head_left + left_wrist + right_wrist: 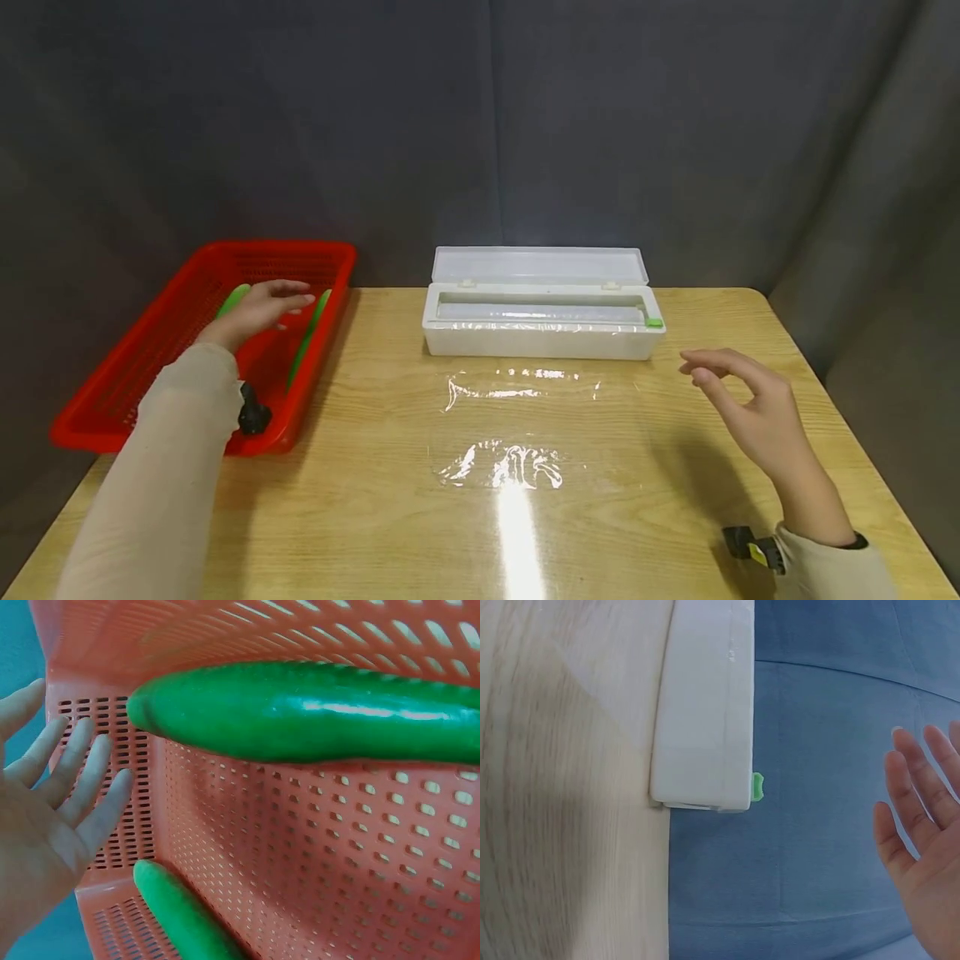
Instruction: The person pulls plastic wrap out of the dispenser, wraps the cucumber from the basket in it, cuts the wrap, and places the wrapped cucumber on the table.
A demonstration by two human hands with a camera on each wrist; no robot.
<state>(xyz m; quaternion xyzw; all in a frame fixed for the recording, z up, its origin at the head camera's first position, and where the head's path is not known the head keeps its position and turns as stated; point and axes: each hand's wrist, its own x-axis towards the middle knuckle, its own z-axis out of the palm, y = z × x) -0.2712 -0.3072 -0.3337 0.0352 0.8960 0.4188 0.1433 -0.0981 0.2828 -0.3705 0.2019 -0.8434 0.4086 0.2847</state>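
Note:
In the head view the left hand [258, 312] hovers over the red basket [341, 333], fingers relaxed and holding nothing. Two long green vegetables lie in the basket, one [307, 342] along its right side, the other [234, 298] partly behind the hand. The left wrist view shows them as a large one [300, 712] and a lower one [180, 911], with the spread left hand [52, 795] touching neither. To the right, the right hand [750, 408] is raised above the table, loosely bent and empty; its fingers [915, 787] look relaxed in the right wrist view.
A white wrap dispenser [540, 343] stands at the table's back with its lid up and a green slider [654, 322] at its right end. Clear film [517, 467] lies on the wooden table [375, 517] before it. A dark curtain [600, 125] hangs behind.

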